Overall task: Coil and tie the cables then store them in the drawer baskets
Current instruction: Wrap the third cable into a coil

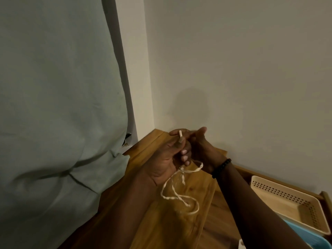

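Observation:
A thin white cable (177,196) hangs in loose loops above the wooden top (179,227). My left hand (168,155) grips its upper part, and the cable's short white end sticks up between the fingers near the thumb. Against it, my right hand (203,150), with a black bead bracelet at the wrist, has its fingers curled round a strand that runs under the palm. At the right, the open drawer holds a beige perforated basket (287,200) and a blue basket (316,241) partly hidden by my right forearm.
A pale green curtain (53,105) fills the left side and drapes over the wooden top's left edge. Plain wall (233,69) stands close behind my hands. The drawer's wooden rim (327,196) shows at the far right.

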